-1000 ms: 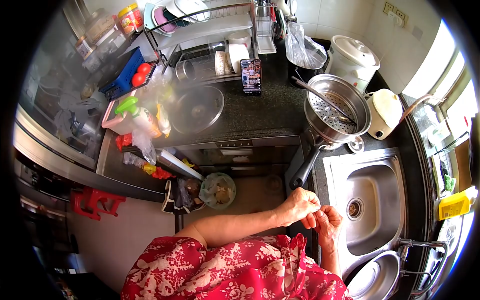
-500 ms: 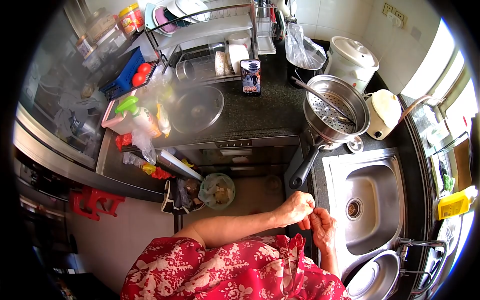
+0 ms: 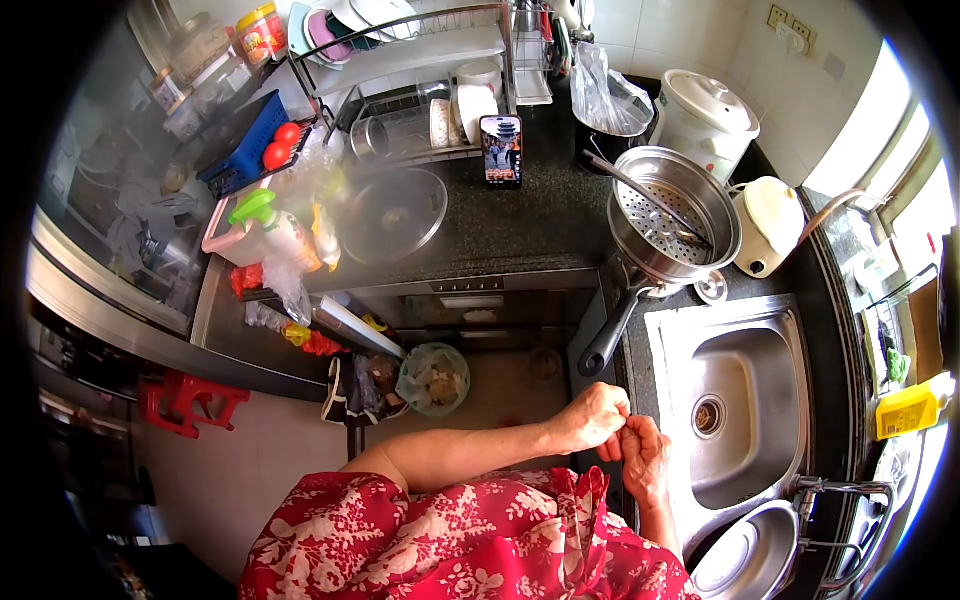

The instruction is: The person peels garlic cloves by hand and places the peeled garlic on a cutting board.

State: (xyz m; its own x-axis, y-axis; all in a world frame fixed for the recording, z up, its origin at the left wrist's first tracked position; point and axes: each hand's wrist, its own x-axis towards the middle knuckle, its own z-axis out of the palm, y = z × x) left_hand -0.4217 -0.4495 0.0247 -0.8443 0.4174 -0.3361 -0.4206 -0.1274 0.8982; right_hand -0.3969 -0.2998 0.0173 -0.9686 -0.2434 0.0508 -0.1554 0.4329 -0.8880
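My left hand (image 3: pixel 588 417) and my right hand (image 3: pixel 647 458) meet fingertip to fingertip in front of the counter edge, just left of the sink (image 3: pixel 685 350). Both are closed in a pinch. Whatever lies between the fingers is hidden or too small to name. Above them, the black handle of a pan (image 3: pixel 612 335) juts toward me over the counter edge. On that pan rests a steel steamer basket (image 3: pixel 655 205) with a long utensil (image 3: pixel 650 200) lying across it.
A phone (image 3: pixel 502 152) stands upright on the dark counter, beside a glass lid (image 3: pixel 395 215). A steel basin (image 3: pixel 750 555) sits by the faucet (image 3: pixel 850 488). On the floor stands a lined bin (image 3: pixel 455 395); a red stool (image 3: pixel 190 403) is farther left. A yellow bottle (image 3: pixel 912 405) stands at right.
Almost nothing differs. My hands stay pinched together in the same place, and the objects around them have not moved.
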